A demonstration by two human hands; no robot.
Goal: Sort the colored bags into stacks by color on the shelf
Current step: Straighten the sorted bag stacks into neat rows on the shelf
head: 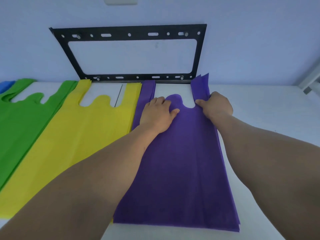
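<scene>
Purple stack (180, 161): nearest and rightmost of the piles, lying flat on the white shelf (259, 122), its bottom edge at the near edge and its handles at the far end. Several layers show along the right and bottom edges, so it reads as more than 1 bag.
Left hand (158, 113): palm down, fingers spread flat on the purple stack near the left handle's base; it grips nothing, and likely pins the layers so they cannot slide.
Right hand (216, 105): at the base of the right handle (200, 87), fingers curled over its outer edge and thumb on top; it looks like a light pinch, probably squaring the handle strips with those beneath.
Yellow stack (78, 135): just left of the purple, edges touching or slightly overlapped; I cannot tell which.
Green stack (22, 122): left again, tucked under the yellow edge.
Blue bags (6, 84): only a corner shows, far left.
Progress: 4 colours lie apart, so sorting looks well along.
Surface: smooth, white, with a thin seam (119, 96) between the yellow handles.
Room: pale wall (259, 40) behind, with a black metal bracket (129, 34) bolted above the shelf's far edge.
</scene>
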